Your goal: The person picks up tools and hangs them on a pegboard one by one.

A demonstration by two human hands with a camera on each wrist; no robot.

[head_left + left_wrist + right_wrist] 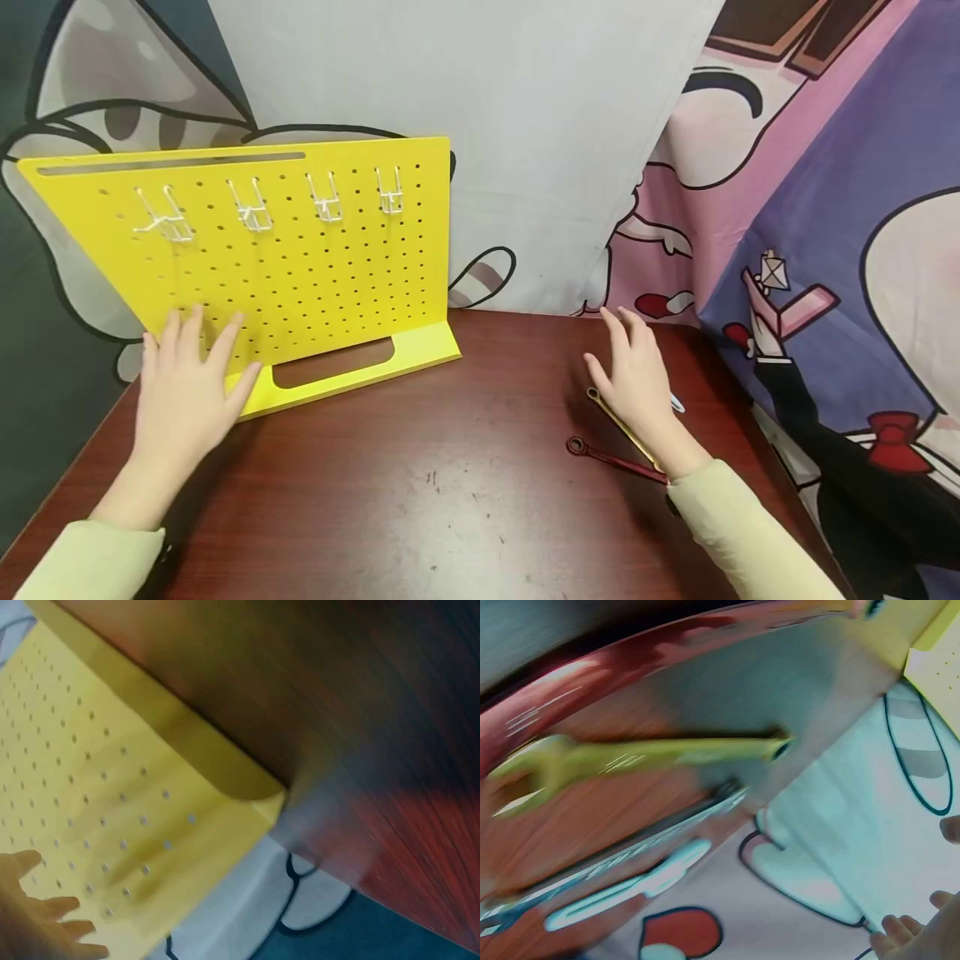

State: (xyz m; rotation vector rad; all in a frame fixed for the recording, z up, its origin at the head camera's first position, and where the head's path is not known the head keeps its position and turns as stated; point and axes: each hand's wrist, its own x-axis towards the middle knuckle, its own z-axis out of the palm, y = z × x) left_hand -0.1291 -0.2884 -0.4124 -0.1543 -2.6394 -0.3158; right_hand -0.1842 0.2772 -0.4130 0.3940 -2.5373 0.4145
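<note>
A yellow pegboard (322, 258) with rows of small holes stands at the table's left. Spread fingers of my left hand (183, 392) are in front of its lower left part; whether they touch it I cannot tell. My right hand (637, 375) hovers above several wrenches, fingers extended, holding nothing. Below it lie a yellow wrench (618, 423) and a red wrench (615, 458), partly hidden by the forearm. In the right wrist view, a dark, silvery long tool (622, 851) and a pale, whitish tool (637, 889) lie beside the yellow wrench, blurred.
Several white wire hooks (324, 200) hang in a row along the pegboard's upper part. The board's foot (420, 346) rests on the dark red-brown table (420, 483). A printed cloth (555, 167) borders the table behind and at the right.
</note>
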